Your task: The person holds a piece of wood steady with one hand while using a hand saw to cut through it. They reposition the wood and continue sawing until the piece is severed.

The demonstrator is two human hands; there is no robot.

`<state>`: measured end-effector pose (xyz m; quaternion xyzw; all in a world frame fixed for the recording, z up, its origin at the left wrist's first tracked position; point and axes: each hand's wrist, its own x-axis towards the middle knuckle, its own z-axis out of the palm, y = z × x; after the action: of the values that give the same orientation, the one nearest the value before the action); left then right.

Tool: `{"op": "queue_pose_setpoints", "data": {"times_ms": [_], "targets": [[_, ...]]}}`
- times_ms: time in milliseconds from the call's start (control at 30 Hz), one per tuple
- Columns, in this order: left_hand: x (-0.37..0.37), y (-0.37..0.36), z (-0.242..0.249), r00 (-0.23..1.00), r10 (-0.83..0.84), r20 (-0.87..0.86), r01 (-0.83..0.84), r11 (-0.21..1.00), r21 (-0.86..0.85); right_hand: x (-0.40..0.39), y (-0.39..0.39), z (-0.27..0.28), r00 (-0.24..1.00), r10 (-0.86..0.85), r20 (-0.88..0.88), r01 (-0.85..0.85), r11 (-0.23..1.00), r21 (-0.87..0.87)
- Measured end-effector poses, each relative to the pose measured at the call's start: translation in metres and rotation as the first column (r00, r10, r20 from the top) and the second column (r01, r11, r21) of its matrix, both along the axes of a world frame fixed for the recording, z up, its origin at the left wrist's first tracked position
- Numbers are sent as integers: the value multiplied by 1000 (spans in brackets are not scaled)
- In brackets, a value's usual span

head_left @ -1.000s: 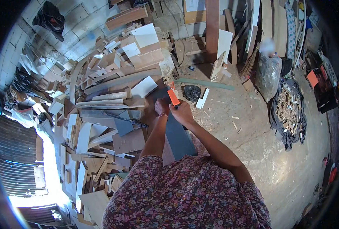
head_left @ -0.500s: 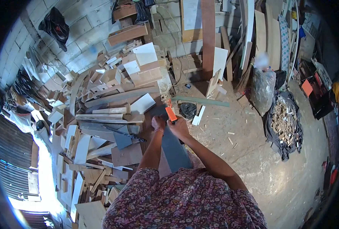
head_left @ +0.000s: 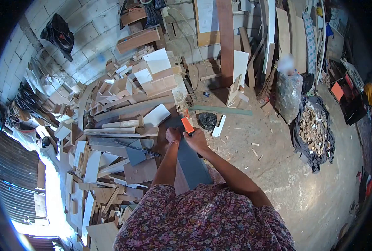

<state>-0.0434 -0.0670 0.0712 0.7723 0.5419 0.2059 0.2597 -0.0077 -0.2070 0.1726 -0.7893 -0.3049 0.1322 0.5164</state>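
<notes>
My right hand point(head_left: 197, 140) is closed round an orange tool with a dark grip point(head_left: 187, 125), near the far part of a long dark grey board point(head_left: 192, 163). Beside it on the left, my left hand point(head_left: 173, 134) is at the board's left edge, its fingers curled; what they hold, if anything, is hidden. The board runs from my body forward between my forearms. A brown surface point(head_left: 180, 180) shows along the board's left side.
Wood offcuts point(head_left: 119, 88) are piled to the left and ahead. A green strip point(head_left: 221, 110) and black plastic point(head_left: 207, 120) lie ahead on the right. Further right are a clear sack point(head_left: 288, 96) and a dark sack of wood scraps point(head_left: 313, 129). Tall boards point(head_left: 226, 46) lean on the wall.
The view has shifted slightly. Both hands stay in nearly the same place, and the orange tool is still in my right hand.
</notes>
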Motion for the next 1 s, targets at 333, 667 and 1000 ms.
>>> {"op": "queue_pose_setpoints", "data": {"times_ms": [333, 667, 1000], "targets": [[4, 9, -8, 999, 5, -33, -6, 999, -35, 2, 0, 5, 1000, 9, 0, -9, 1000, -16], [8, 20, 0, 993, -120, 2, 117, 958, -262, 2, -3, 9, 998, 37, -45, -38, 998, -42], [14, 21, -6, 998, -11, -54, 2, 986, -164, -1, -3, 11, 999, 22, -26, -22, 1000, 7]]}}
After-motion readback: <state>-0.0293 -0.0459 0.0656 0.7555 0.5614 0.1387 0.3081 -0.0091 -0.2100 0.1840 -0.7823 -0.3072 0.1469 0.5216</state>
